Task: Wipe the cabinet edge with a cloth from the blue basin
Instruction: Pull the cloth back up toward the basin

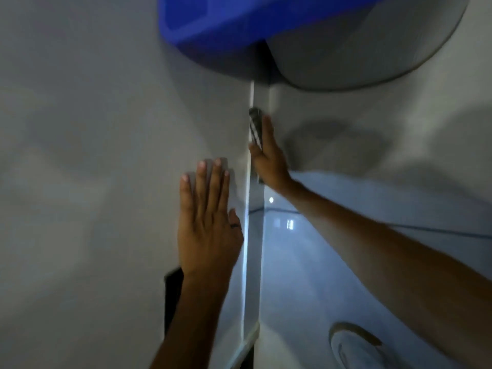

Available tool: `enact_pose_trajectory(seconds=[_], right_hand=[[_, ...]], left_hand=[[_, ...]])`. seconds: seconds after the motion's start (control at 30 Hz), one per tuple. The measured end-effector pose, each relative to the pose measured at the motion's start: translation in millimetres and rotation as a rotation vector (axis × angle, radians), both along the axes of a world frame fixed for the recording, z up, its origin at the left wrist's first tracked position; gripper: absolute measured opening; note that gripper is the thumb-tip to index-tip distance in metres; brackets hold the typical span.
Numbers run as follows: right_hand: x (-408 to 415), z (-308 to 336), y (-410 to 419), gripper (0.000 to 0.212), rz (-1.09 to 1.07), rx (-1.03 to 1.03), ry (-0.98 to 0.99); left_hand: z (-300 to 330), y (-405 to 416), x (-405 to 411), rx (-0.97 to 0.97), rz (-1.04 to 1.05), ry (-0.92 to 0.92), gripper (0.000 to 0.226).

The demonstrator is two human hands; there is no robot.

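Observation:
The white cabinet's vertical edge (249,198) runs up the middle of the head view. My left hand (207,222) lies flat on the cabinet's front panel (106,182), fingers spread, holding nothing. My right hand (267,155) presses a grey striped cloth (255,126) against the side of the edge, high up; most of the cloth is hidden behind the hand. The blue basin (226,30) sits on top of the cabinet, above the edge.
A grey round basin or lid (359,49) sits beside the blue one at the top right. Glossy pale floor tiles (306,262) lie to the right below. A round floor drain (354,342) shows at the bottom right.

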State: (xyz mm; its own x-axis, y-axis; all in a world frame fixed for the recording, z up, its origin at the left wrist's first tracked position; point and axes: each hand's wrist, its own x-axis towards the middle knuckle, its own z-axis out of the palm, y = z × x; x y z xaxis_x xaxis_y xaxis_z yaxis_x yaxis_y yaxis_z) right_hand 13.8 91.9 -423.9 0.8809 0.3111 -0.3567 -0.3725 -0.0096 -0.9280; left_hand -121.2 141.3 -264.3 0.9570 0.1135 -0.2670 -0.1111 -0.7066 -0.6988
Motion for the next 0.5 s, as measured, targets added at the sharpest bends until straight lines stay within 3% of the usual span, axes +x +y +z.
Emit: enact_pose_trajectory(seconds=[0.17, 0.27, 0.43, 0.5], right_hand=[[-35, 64, -62, 0.059, 0.218, 0.153, 0.143], [-21, 127, -114, 0.048, 0.183, 0.022, 0.205], [26, 252, -195, 0.035, 0.257, -0.155, 0.023], [53, 298, -218, 0.030, 0.230, -0.168, -0.110]], left_hand=[[13, -27, 14, -0.290, 0.162, -0.157, 0.071], [29, -49, 29, -0.484, 0.447, -0.088, 0.079], [96, -91, 63, -0.788, 0.823, -0.196, 0.078], [123, -108, 74, -0.840, 0.850, -0.252, 0.078]])
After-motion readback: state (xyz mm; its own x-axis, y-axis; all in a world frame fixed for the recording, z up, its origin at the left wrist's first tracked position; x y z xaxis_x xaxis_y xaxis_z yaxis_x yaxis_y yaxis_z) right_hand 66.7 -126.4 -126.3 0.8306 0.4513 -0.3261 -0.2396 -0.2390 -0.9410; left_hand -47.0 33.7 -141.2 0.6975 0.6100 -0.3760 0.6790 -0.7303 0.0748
